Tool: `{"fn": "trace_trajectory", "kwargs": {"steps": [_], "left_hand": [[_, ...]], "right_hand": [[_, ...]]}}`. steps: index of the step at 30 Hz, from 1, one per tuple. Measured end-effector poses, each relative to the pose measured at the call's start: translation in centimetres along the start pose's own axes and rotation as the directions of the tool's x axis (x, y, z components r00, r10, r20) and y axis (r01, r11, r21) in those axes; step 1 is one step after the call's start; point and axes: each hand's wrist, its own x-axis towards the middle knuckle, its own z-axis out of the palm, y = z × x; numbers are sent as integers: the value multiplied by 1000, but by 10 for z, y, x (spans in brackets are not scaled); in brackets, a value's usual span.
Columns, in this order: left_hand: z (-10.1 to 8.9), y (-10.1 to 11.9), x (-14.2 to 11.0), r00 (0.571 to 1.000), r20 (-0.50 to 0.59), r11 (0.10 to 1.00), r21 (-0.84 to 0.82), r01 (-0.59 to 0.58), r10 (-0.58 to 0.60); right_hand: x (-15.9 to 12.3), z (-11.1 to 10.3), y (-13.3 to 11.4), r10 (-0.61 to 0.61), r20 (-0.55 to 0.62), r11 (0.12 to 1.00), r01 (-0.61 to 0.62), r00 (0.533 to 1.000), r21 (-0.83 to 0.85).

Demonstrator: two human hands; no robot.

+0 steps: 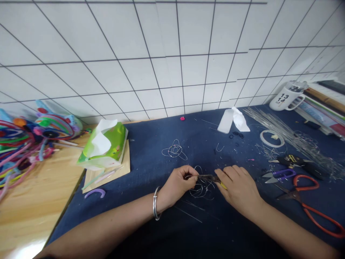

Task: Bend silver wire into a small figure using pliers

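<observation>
My left hand (180, 184) pinches a thin piece of wire, with a silver bangle (155, 204) on its wrist. My right hand (237, 189) is wrapped round pliers (208, 177) with a yellow handle. Their dark jaws point left and meet the wire at my left fingertips. Loops of thin silver wire (201, 190) lie below and around the jaws. Farther back on the dark blue cloth (148, 144) sits another bent wire shape (175, 150). A few straight wire pieces (190, 213) lie in front of my hands.
Right: red-handled scissors (293, 194), purple snips (280, 175), black-handled cutters (291, 160), a bundle of wires (291, 133), a white coil (272, 138) and a white mug (285, 97). Left: a green tissue pack (107, 147), a purple curved piece (95, 193) and colourful fuzzy crafts (24, 144). A tiled wall (161, 54) stands behind.
</observation>
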Motion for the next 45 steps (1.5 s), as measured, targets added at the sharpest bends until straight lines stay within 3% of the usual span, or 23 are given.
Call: {"fn": "trace_trajectory", "kwargs": {"steps": [37, 45], "left_hand": [[2, -2, -1, 999, -31, 1000, 18, 12, -11], [1, -3, 0, 1000, 2, 999, -18, 28, -28]], "right_hand": [[0, 1, 0, -24, -46, 1000, 24, 999, 11], [0, 4, 3, -20, -51, 999, 23, 998, 46]]}}
